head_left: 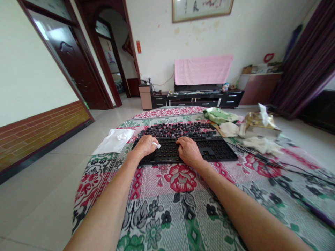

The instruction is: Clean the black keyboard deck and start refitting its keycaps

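A black keyboard frame (214, 148) with its keycaps taken off lies on a flowered cloth (180, 209). Behind it lies a heap of loose black keycaps (178, 129). My left hand (145, 145) rests on the frame's left part, its fingers closed on a small white wad (156, 144). My right hand (188, 151) lies on the middle of the frame, fingers curled down onto it; nothing shows in them.
White tissue sheets (115, 140) lie at the cloth's left edge. A green packet (218, 115), crumpled tissues (258, 143) and a gold tissue box (259, 122) sit at the right. A dark cable (288, 167) runs off right. A TV cabinet (204, 97) stands beyond.
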